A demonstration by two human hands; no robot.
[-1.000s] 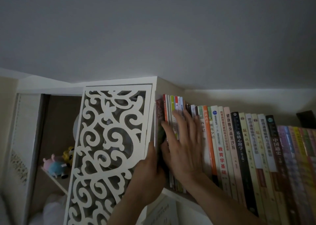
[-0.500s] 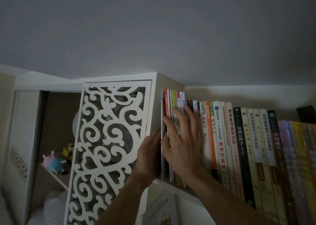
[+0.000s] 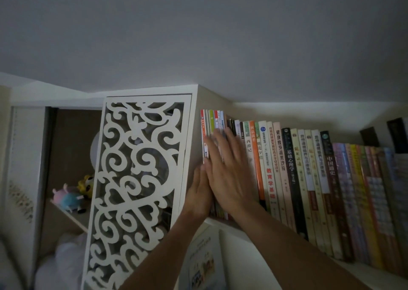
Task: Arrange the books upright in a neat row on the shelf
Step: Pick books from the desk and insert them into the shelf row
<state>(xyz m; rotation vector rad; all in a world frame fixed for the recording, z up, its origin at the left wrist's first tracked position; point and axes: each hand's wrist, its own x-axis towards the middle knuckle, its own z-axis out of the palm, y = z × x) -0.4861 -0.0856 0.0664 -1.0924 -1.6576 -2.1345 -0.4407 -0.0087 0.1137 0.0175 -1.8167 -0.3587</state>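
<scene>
Our right hand (image 3: 227,170) lies flat with straight fingers (image 3: 217,148) on the spines of the thin books (image 3: 212,124). These stand upright at the left end of the shelf (image 3: 223,222), against the carved cabinet (image 3: 141,179). Our left hand (image 3: 198,190), fingers straight and together, touches their outer side, so both hands are equally near.
</scene>
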